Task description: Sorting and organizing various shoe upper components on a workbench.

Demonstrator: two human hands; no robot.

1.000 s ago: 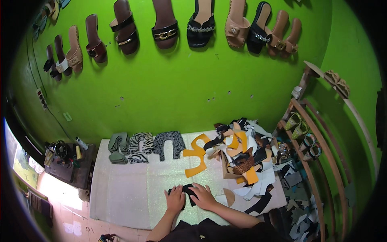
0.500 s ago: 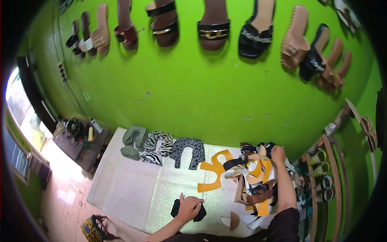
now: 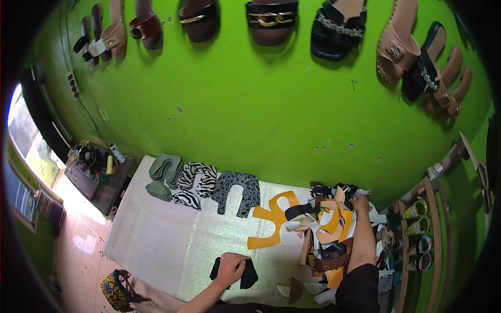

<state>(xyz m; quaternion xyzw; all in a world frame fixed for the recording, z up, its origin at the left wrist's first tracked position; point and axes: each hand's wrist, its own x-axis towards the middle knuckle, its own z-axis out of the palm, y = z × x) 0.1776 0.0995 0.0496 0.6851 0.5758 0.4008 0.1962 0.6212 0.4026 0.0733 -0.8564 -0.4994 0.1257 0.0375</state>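
Observation:
My left hand [image 3: 231, 267] rests with its fingers drawn together over dark cut pieces [image 3: 249, 275] on the pale shimmering sheet [image 3: 156, 242], near the front. At the right, my right hand [image 3: 359, 202] reaches to the far end of a heaped box of scraps [image 3: 331, 229]; its fingers look closed, partly hidden among dark offcuts. Left of the heap lie curved yellow-orange cutouts [image 3: 271, 235]. Farther left are a black-and-grey patterned U-shaped piece [image 3: 222, 195], zebra-striped pieces [image 3: 203, 177] and a stack of grey-green cutouts [image 3: 166, 169].
Sandals [image 3: 271, 23] hang along the green wall above. A wooden rack [image 3: 436, 229] with footwear stands at the right. At the left is a small cluttered table [image 3: 99, 188]; a patterned bag [image 3: 112, 292] lies below the sheet's front left edge.
The view has shifted a little. My left hand's fingers, spread before, are now drawn together on the dark pieces. My right hand stays at the heap's far end, its fingers lower among the scraps.

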